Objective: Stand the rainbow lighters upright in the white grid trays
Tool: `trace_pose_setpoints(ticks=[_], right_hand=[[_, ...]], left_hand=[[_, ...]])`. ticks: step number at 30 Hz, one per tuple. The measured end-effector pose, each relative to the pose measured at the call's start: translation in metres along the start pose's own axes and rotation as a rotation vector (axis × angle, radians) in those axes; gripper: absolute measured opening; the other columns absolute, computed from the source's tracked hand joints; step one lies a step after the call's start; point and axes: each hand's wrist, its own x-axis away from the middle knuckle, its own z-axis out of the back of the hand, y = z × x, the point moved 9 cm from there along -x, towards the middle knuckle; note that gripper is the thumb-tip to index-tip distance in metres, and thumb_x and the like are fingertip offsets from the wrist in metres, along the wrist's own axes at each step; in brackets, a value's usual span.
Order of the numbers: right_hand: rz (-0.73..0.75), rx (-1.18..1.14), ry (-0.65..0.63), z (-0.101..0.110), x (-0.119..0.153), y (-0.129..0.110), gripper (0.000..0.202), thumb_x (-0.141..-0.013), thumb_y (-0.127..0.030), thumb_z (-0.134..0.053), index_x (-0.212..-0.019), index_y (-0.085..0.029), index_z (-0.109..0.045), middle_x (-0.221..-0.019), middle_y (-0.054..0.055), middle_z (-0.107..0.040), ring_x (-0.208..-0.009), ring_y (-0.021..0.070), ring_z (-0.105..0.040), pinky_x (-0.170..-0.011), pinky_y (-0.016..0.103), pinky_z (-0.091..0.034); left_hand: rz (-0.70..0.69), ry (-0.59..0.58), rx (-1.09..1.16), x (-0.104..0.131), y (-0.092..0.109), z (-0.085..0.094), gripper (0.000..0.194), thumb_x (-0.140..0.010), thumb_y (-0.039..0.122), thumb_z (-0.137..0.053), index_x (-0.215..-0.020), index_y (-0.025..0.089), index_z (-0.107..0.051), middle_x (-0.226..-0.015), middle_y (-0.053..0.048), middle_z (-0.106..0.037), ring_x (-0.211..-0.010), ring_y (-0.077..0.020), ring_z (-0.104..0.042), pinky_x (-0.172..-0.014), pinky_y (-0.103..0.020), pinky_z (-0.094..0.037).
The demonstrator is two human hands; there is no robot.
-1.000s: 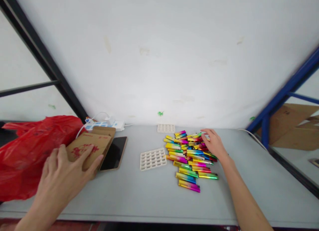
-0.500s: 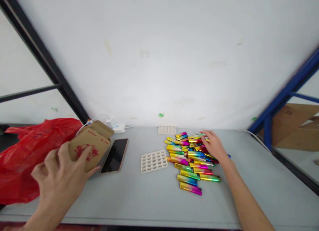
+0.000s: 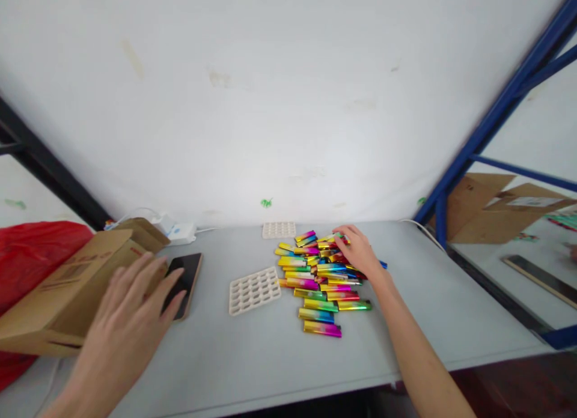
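My left hand (image 3: pixel 130 316) is open, fingers spread and slightly curved, in front of the right end of a brown cardboard box (image 3: pixel 76 280). Its thumb and forefinger overlap the view of a dark phone (image 3: pixel 192 280) lying on the table. Many shiny lighters (image 3: pixel 315 305) in yellow, pink, blue and green lie in a loose pile. At the far right of that pile, my right hand (image 3: pixel 358 250) has its thumb and fingers closed about the end of a lighter (image 3: pixel 336 238). A white tray with rows of holes (image 3: pixel 255 290) lies left of the lighters.
A second white holed tray (image 3: pixel 278 229) rests near the wall. White plugs and a cable (image 3: pixel 181 233) sit at the back left. The red plastic bag (image 3: pixel 40 244) is behind the box. A blue frame (image 3: pixel 473 142) borders the right side, with a cardboard box (image 3: pixel 478 211) beyond it.
My left hand has come off the box's printed face, and the box now lies turned, showing its long side. My right hand stays at the lighters. The view has shifted to the right.
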Motion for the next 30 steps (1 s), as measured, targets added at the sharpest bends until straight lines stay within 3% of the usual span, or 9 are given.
trace_pose_setpoints(ticks=[3, 5, 8, 12, 16, 20, 22, 25, 30], right_hand=[[0.020, -0.023, -0.085, -0.008, 0.000, -0.013, 0.021, -0.107, -0.032, -0.059, -0.117, -0.022, -0.075, -0.118, 0.011, -0.074, -0.116, 0.0282, -0.068, -0.107, 0.045, -0.053], [0.032, -0.033, -0.122, -0.014, -0.001, -0.023, 0.020, -0.107, -0.032, -0.062, -0.117, -0.022, -0.075, -0.119, 0.010, -0.074, -0.115, 0.0277, -0.068, -0.107, 0.044, -0.053], [0.068, -0.024, -0.182, -0.029, -0.001, -0.041, 0.019, -0.108, -0.033, -0.064, -0.118, -0.023, -0.077, -0.120, 0.010, -0.075, -0.114, 0.0264, -0.068, -0.106, 0.043, -0.052], [0.109, 0.091, -0.277, -0.058, -0.002, -0.062, 0.021, -0.108, -0.035, -0.065, -0.117, -0.022, -0.078, -0.120, 0.011, -0.075, -0.115, 0.0269, -0.067, -0.108, 0.044, -0.050], [0.071, 0.196, -0.320, -0.073, -0.005, -0.066, 0.021, -0.107, -0.035, -0.068, -0.117, -0.021, -0.080, -0.120, 0.011, -0.076, -0.115, 0.0281, -0.067, -0.110, 0.045, -0.047], [0.020, 0.192, -0.337, -0.075, -0.006, -0.064, 0.018, -0.107, -0.031, -0.066, -0.112, -0.020, -0.080, -0.114, 0.010, -0.077, -0.110, 0.0269, -0.069, -0.104, 0.041, -0.049], [0.008, 0.181, -0.326, -0.073, -0.006, -0.064, 0.016, -0.107, -0.029, -0.068, -0.110, -0.020, -0.080, -0.113, 0.010, -0.077, -0.109, 0.0275, -0.070, -0.102, 0.041, -0.049], [-0.009, 0.191, -0.303, -0.071, -0.006, -0.062, 0.017, -0.106, -0.031, -0.067, -0.108, -0.020, -0.079, -0.111, 0.012, -0.077, -0.110, 0.0304, -0.069, -0.102, 0.044, -0.050], [0.001, 0.174, -0.324, -0.077, -0.006, -0.059, 0.019, -0.108, -0.033, -0.065, -0.108, -0.020, -0.080, -0.110, 0.011, -0.077, -0.106, 0.0286, -0.070, -0.102, 0.044, -0.050]], left_hand=[[-0.034, -0.013, 0.060, -0.014, 0.016, -0.065, 0.042, -0.106, 0.049, -0.043, -0.126, 0.027, -0.073, -0.146, -0.013, -0.065, -0.151, -0.0397, -0.050, -0.127, -0.066, -0.043], [-0.066, -0.126, 0.117, -0.019, 0.029, -0.107, 0.052, -0.106, 0.060, -0.045, -0.128, 0.023, -0.074, -0.147, -0.015, -0.066, -0.141, -0.0380, -0.061, -0.121, -0.059, -0.051], [-0.080, -0.265, 0.207, -0.021, 0.044, -0.140, 0.062, -0.102, 0.068, -0.051, -0.139, 0.023, -0.071, -0.148, -0.014, -0.068, -0.138, -0.0349, -0.064, -0.120, -0.052, -0.053], [-0.087, -0.335, 0.280, -0.022, 0.046, -0.143, 0.063, -0.102, 0.068, -0.052, -0.146, 0.025, -0.067, -0.146, -0.012, -0.070, -0.138, -0.0324, -0.064, -0.123, -0.050, -0.050], [-0.093, -0.376, 0.245, -0.037, 0.029, -0.147, 0.064, -0.098, 0.070, -0.057, -0.142, 0.025, -0.069, -0.149, -0.013, -0.068, -0.138, -0.0348, -0.064, -0.123, -0.051, -0.049], [-0.077, -0.538, 0.207, -0.071, 0.008, -0.171, 0.059, -0.096, 0.050, -0.058, -0.146, 0.019, -0.065, -0.152, -0.018, -0.066, -0.139, -0.0340, -0.064, -0.123, -0.050, -0.048], [-0.055, -0.596, 0.217, -0.088, 0.001, -0.180, 0.059, -0.093, 0.047, -0.059, -0.144, 0.017, -0.066, -0.150, -0.019, -0.068, -0.137, -0.0348, -0.066, -0.121, -0.051, -0.049], [-0.068, -0.597, 0.242, -0.102, -0.001, -0.183, 0.064, -0.090, 0.051, -0.060, -0.142, 0.015, -0.066, -0.146, -0.019, -0.070, -0.136, -0.0365, -0.066, -0.119, -0.051, -0.050], [-0.079, -0.596, 0.266, -0.105, 0.001, -0.183, 0.068, -0.084, 0.049, -0.063, -0.144, 0.015, -0.064, -0.149, -0.019, -0.068, -0.137, -0.0365, -0.064, -0.120, -0.050, -0.049]])
